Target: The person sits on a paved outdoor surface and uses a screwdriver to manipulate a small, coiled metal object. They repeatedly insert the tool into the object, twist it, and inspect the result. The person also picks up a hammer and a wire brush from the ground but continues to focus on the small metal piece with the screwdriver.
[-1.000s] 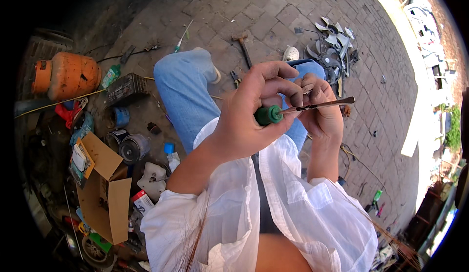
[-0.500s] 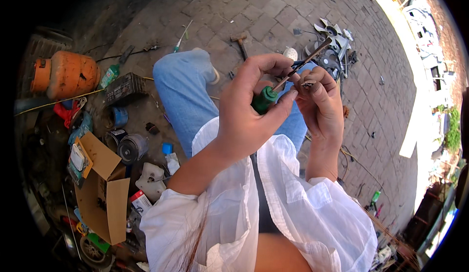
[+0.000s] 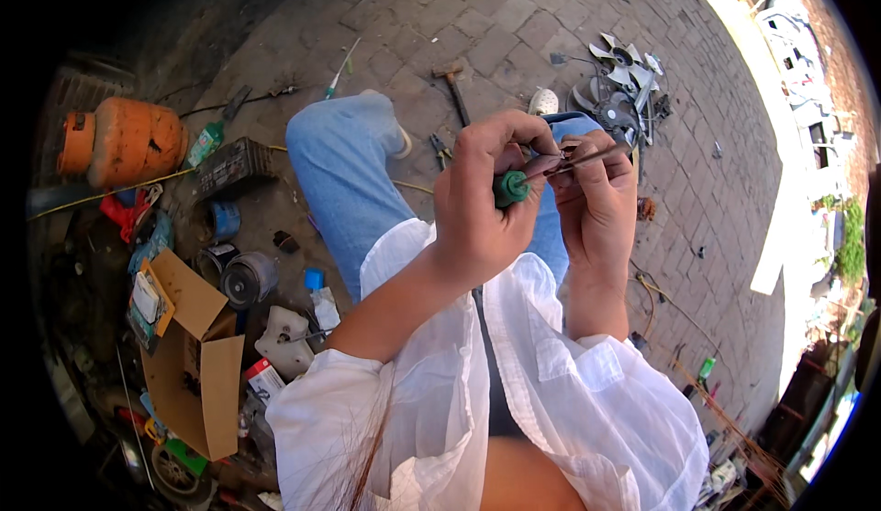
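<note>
My left hand (image 3: 477, 204) is closed round a screwdriver (image 3: 510, 189) with a green handle, held in front of my chest. Its metal shaft runs to the right, across the fingertips of my right hand (image 3: 596, 199). Those right fingers are pinched on a small dark metal part (image 3: 566, 151), mostly hidden by the fingers and the shaft, so I cannot make out its kind. Both hands are nearly touching, above my knees in blue jeans (image 3: 344, 162).
Beyond my feet lie a hammer (image 3: 451, 89), pliers (image 3: 440, 149) and a fan with metal blades (image 3: 629, 66). At left stand an orange gas cylinder (image 3: 138, 142), a black crate (image 3: 234, 170), tins (image 3: 248, 277) and an open cardboard box (image 3: 220, 392). Wires (image 3: 674, 305) lie at right.
The screwdriver has swung from pointing up and away to lying flatter, its shaft now over the right fingers. My left hand has shifted slightly right, closer to the right hand.
</note>
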A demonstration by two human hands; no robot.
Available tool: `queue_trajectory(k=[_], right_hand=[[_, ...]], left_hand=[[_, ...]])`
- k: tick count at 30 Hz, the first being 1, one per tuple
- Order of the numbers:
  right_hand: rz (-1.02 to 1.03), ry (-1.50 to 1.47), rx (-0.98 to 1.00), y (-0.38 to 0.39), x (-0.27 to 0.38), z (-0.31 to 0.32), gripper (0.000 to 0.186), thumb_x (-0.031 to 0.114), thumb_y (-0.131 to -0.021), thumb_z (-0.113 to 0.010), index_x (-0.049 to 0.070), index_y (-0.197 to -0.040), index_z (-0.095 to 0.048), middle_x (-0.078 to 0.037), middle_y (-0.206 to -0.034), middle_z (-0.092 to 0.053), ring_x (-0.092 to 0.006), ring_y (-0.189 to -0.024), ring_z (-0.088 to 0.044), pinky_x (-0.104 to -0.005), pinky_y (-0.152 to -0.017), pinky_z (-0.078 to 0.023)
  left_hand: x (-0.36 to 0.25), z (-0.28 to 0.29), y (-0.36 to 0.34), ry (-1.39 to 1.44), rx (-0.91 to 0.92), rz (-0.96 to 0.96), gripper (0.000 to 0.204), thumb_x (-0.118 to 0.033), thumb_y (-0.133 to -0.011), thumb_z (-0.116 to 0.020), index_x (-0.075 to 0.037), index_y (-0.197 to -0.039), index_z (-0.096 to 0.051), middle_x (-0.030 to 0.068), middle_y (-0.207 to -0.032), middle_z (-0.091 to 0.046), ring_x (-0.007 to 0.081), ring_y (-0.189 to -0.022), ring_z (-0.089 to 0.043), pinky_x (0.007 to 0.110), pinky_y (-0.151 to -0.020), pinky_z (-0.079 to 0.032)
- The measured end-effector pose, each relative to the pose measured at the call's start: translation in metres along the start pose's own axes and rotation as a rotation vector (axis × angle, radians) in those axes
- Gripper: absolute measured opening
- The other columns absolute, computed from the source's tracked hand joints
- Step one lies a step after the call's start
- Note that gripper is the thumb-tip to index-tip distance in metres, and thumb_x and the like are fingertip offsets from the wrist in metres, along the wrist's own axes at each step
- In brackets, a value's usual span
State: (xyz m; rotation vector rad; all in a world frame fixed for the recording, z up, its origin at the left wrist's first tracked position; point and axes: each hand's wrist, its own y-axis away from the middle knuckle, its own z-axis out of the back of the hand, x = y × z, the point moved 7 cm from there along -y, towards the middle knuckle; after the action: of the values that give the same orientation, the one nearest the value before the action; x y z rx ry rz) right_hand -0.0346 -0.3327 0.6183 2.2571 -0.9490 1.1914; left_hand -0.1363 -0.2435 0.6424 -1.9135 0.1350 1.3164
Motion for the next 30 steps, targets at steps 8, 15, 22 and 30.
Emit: queue_trajectory(k=[8, 15, 22, 30], right_hand=[[0.087, 0.03, -0.012, -0.001, 0.012, 0.011, 0.018, 0.012, -0.081, -0.073, 0.001, -0.088, -0.062, -0.006, -0.085, -0.064, -0.0129, -0.076, -0.06, -0.0254, -0.069, -0.047], [0.13, 0.031, 0.037, 0.0, 0.014, 0.009, 0.02, 0.01, -0.079, -0.075, 0.0, -0.091, -0.062, -0.007, -0.089, -0.064, -0.0136, -0.079, -0.06, -0.0258, -0.072, -0.047], [0.233, 0.089, 0.004, 0.001, 0.024, 0.012, 0.023, 0.012, -0.079, -0.075, -0.002, -0.091, -0.062, -0.009, -0.094, -0.063, -0.015, -0.084, -0.059, -0.028, -0.076, -0.048], [0.076, -0.027, 0.109, 0.002, 0.011, 0.004, 0.027, 0.02, -0.079, -0.076, 0.0, -0.093, -0.064, -0.011, -0.096, -0.063, -0.016, -0.083, -0.06, -0.0287, -0.075, -0.048]], left_hand=[[0.006, 0.004, -0.005, 0.06, 0.102, 0.334, 0.027, 0.01, -0.081, -0.059, -0.001, -0.105, -0.054, 0.0044, -0.095, -0.059, 0.003, -0.073, -0.05, 0.016, -0.064, -0.041], [-0.001, 0.004, -0.002, 0.044, 0.138, 0.344, 0.022, -0.003, -0.081, -0.065, -0.001, -0.102, -0.057, 0.0083, -0.089, -0.063, 0.0129, -0.077, -0.061, 0.025, -0.068, -0.047], [-0.009, 0.004, 0.006, -0.048, 0.327, 0.331, 0.021, -0.016, -0.094, -0.055, 0.002, -0.102, -0.061, 0.0026, -0.083, -0.06, 0.006, -0.069, -0.051, 0.02, -0.061, -0.039], [-0.004, 0.008, 0.008, 0.15, 0.074, 0.461, 0.027, -0.004, -0.08, -0.07, -0.003, -0.105, -0.059, 0.0003, -0.09, -0.06, 0.0029, -0.067, -0.046, 0.017, -0.062, -0.04]])
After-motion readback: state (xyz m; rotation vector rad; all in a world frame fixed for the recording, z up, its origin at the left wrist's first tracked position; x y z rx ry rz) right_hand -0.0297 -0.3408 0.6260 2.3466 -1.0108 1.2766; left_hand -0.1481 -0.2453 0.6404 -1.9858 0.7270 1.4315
